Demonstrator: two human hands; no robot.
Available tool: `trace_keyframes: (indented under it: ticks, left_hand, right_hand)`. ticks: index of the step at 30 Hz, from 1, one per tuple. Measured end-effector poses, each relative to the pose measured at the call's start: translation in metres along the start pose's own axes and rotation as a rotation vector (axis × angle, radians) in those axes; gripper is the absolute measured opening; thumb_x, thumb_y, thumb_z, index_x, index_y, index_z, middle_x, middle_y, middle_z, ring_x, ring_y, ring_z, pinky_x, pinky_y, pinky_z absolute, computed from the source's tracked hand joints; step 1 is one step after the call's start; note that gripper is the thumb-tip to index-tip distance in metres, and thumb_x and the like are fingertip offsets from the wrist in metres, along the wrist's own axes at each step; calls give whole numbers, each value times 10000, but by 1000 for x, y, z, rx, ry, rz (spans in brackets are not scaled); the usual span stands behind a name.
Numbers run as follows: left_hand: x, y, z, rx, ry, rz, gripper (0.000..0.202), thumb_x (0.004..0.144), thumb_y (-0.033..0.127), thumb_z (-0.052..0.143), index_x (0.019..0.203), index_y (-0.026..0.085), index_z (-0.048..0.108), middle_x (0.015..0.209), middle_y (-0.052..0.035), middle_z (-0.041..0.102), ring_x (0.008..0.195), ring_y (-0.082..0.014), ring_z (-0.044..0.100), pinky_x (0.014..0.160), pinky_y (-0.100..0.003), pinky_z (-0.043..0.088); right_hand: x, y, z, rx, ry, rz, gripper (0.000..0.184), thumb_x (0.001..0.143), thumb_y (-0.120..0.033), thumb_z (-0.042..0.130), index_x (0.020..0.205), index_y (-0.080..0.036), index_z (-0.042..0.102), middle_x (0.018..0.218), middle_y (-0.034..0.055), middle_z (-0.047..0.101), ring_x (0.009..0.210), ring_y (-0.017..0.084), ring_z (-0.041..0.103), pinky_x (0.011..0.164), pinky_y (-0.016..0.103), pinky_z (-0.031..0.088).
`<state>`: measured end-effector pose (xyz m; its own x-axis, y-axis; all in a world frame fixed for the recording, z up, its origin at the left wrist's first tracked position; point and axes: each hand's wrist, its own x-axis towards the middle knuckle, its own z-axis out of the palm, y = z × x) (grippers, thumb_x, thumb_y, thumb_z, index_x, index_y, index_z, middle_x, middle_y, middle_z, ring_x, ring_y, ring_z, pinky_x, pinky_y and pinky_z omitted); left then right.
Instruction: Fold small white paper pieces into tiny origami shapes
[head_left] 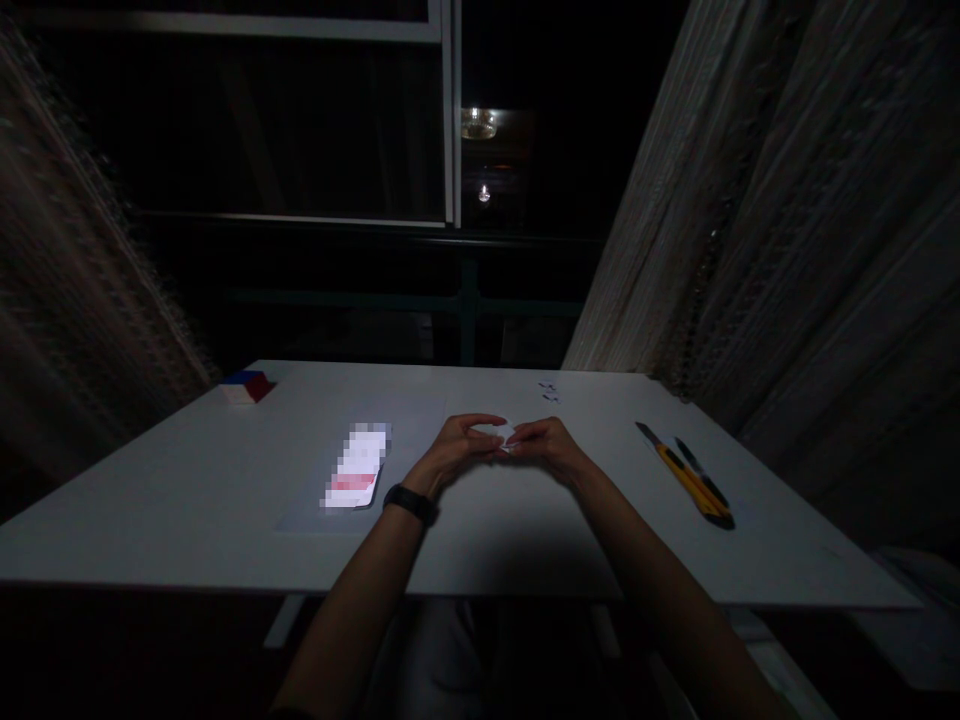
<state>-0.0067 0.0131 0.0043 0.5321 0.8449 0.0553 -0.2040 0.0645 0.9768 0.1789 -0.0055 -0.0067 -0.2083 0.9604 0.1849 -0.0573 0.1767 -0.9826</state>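
The left hand (459, 442) and right hand (551, 443) together pinch 1 small white piece (508, 432), material unclear, above 1 smooth table (187, 480); 1 flat phone (358, 465) lies at 9 o'clock, 1 long yellow cutter (691, 479) at 3.

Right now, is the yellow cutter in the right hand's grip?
No, the yellow cutter lies on the white table, while the right hand pinches a small white piece.

No text could be read: the phone screen (357, 464) on the left was pixelated, and the far dark marks (551, 398) could not be deciphered.
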Motion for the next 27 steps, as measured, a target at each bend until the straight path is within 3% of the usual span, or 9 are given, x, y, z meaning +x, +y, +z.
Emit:
trace_keyframes:
  ticks: [8,19,27]
  left_hand:
    - [1,-3,1,35,-18,47,522,581,231,756,1057,79,604,642,-86,686,562,-153,625,584,-254,472]
    - [0,0,1,74,8,72,517,577,273,759,1035,78,620,647,-96,687,579,-159,628,612,-269,472]
    - [0,-1,4,94,23,102,466,591,278,749,992,66,641,677,-115,692,634,-184,649,650,-291,478]
  right_hand:
    - [1,2,3,31,96,54,238,413,-242,814,595,-133,706,589,44,666,551,170,592,595,322,450]
    - [2,4,-1,7,75,61,267,442,-250,811,661,-131,718,604,55,675,545,156,591,590,317,448]
    - [6,4,8,61,240,58,206,382,-233,802,520,-142,681,501,18,630,475,123,533,503,270,406]
